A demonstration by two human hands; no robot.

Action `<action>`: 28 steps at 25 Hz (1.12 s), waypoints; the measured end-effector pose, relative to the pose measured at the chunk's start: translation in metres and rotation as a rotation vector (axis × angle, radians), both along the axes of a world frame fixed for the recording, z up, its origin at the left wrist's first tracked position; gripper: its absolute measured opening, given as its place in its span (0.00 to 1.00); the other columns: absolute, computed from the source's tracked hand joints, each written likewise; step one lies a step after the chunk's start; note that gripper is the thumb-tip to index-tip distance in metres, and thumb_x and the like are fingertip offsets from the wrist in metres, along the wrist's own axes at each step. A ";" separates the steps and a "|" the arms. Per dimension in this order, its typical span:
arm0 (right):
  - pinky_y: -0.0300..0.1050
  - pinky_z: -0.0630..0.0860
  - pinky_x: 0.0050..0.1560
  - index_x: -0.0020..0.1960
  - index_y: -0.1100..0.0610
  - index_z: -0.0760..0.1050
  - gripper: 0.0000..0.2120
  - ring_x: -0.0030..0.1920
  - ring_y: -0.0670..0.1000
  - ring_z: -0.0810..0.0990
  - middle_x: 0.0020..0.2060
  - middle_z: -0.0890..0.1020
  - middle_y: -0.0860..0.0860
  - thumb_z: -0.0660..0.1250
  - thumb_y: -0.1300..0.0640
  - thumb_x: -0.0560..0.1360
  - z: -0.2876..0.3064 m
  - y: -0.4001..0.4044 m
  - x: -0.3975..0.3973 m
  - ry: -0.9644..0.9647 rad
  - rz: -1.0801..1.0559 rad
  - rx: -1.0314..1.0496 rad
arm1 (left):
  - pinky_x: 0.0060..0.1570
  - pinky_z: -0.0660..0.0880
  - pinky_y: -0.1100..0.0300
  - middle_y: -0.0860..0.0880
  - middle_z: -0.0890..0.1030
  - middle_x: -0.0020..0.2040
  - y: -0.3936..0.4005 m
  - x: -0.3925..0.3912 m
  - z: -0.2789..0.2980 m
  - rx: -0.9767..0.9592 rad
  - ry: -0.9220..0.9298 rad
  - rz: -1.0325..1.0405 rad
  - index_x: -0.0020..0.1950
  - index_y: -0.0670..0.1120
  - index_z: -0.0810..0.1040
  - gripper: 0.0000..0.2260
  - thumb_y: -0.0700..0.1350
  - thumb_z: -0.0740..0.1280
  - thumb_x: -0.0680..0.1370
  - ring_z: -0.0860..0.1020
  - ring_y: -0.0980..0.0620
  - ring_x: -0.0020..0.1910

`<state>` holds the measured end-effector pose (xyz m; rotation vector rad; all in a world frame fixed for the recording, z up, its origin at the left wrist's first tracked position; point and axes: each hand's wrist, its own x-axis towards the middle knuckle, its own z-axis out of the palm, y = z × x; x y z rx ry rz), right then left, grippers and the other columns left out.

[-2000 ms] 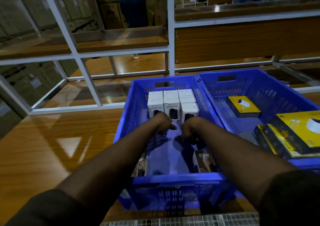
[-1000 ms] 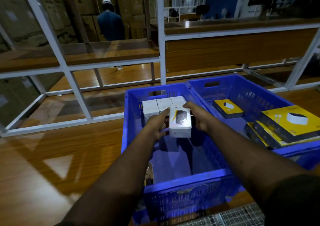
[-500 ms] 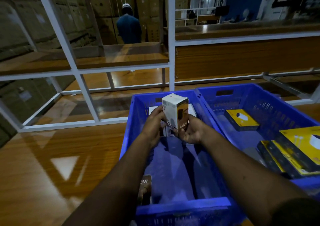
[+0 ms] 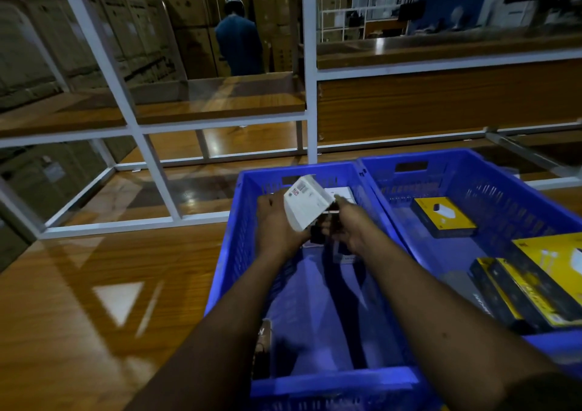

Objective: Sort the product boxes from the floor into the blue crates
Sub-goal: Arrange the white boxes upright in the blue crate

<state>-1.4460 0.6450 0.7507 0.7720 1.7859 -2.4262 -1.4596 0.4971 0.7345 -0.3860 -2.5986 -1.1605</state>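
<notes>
Starting on the left, there's just the glossy wooden shelf surface with the white metal rack frame behind it. Further back a person in a blue shirt stands among stacked cartons, back to the camera.

Then the left blue crate. Down by its near-left corner a dark box stands against the wall, and a few white boxes sit at the far end, mostly hidden by the hands. Both hands are up over the far half of this crate. The left hand has its fingers curled round a white product box, tilted, barcode label on top. The right hand grips the same box from the other side; there's something dark between the hands too, too blurry to tell what.

The right blue crate touches the first one. Inside: a small yellow-and-black box lying flat toward the back, and larger yellow-and-black boxes stacked overlapping at the near right.
</notes>
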 end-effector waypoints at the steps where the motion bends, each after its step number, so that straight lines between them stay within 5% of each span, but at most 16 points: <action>1: 0.46 0.78 0.39 0.49 0.58 0.77 0.21 0.40 0.56 0.79 0.41 0.82 0.58 0.55 0.43 0.82 0.003 0.004 -0.002 0.049 -0.022 -0.009 | 0.55 0.76 0.49 0.46 0.67 0.62 -0.003 -0.002 -0.002 -0.086 0.013 0.021 0.67 0.54 0.68 0.34 0.52 0.77 0.64 0.67 0.45 0.64; 5: 0.46 0.80 0.45 0.63 0.54 0.73 0.21 0.51 0.51 0.83 0.55 0.83 0.54 0.63 0.40 0.78 0.005 0.000 -0.001 0.164 0.165 0.174 | 0.57 0.75 0.46 0.44 0.66 0.64 -0.007 -0.006 -0.004 -0.200 0.005 -0.005 0.74 0.53 0.62 0.43 0.53 0.77 0.63 0.67 0.42 0.66; 8: 0.51 0.82 0.48 0.64 0.56 0.68 0.17 0.52 0.54 0.82 0.58 0.81 0.58 0.65 0.49 0.79 0.004 -0.006 -0.002 0.264 0.027 0.147 | 0.65 0.70 0.54 0.45 0.63 0.70 -0.002 -0.001 0.006 0.059 0.054 -0.032 0.79 0.51 0.53 0.51 0.51 0.79 0.63 0.64 0.48 0.70; 11: 0.55 0.82 0.48 0.62 0.55 0.72 0.16 0.51 0.56 0.84 0.54 0.83 0.57 0.60 0.46 0.81 0.006 0.007 -0.006 0.194 -0.097 0.005 | 0.66 0.72 0.53 0.50 0.59 0.74 -0.001 0.001 0.010 0.390 -0.019 -0.068 0.79 0.53 0.50 0.54 0.50 0.82 0.62 0.66 0.51 0.71; 15: 0.48 0.82 0.40 0.50 0.54 0.79 0.24 0.43 0.52 0.83 0.43 0.85 0.54 0.56 0.35 0.79 0.002 0.006 0.000 0.031 -0.042 -0.013 | 0.58 0.68 0.71 0.50 0.67 0.69 0.013 0.015 0.013 0.438 -0.095 -0.100 0.78 0.49 0.53 0.52 0.47 0.82 0.64 0.69 0.56 0.66; 18: 0.57 0.82 0.46 0.46 0.55 0.79 0.36 0.42 0.59 0.84 0.41 0.85 0.58 0.47 0.27 0.75 -0.002 0.007 -0.009 0.006 -0.140 0.349 | 0.47 0.72 0.66 0.50 0.73 0.58 0.017 0.021 0.015 0.507 -0.066 0.150 0.69 0.44 0.63 0.39 0.48 0.80 0.65 0.76 0.52 0.57; 21: 0.61 0.80 0.45 0.46 0.56 0.78 0.39 0.42 0.60 0.81 0.41 0.82 0.57 0.42 0.26 0.72 -0.001 0.017 -0.009 0.128 -0.334 0.680 | 0.50 0.77 0.54 0.45 0.71 0.59 0.010 0.015 0.006 0.439 -0.151 0.327 0.62 0.43 0.67 0.33 0.53 0.79 0.65 0.77 0.46 0.54; 24: 0.55 0.77 0.42 0.46 0.59 0.77 0.30 0.40 0.59 0.79 0.40 0.81 0.57 0.48 0.37 0.81 0.006 0.020 -0.007 0.192 -0.426 0.747 | 0.58 0.75 0.50 0.43 0.66 0.63 0.012 0.008 -0.012 0.287 -0.271 0.347 0.67 0.43 0.69 0.36 0.56 0.78 0.66 0.72 0.43 0.60; 28: 0.58 0.80 0.43 0.44 0.57 0.77 0.29 0.40 0.58 0.81 0.38 0.82 0.55 0.48 0.35 0.78 0.000 0.017 -0.013 0.236 -0.410 0.694 | 0.60 0.71 0.46 0.42 0.65 0.67 0.031 0.001 -0.025 0.080 -0.338 0.386 0.70 0.44 0.66 0.39 0.60 0.77 0.66 0.66 0.40 0.67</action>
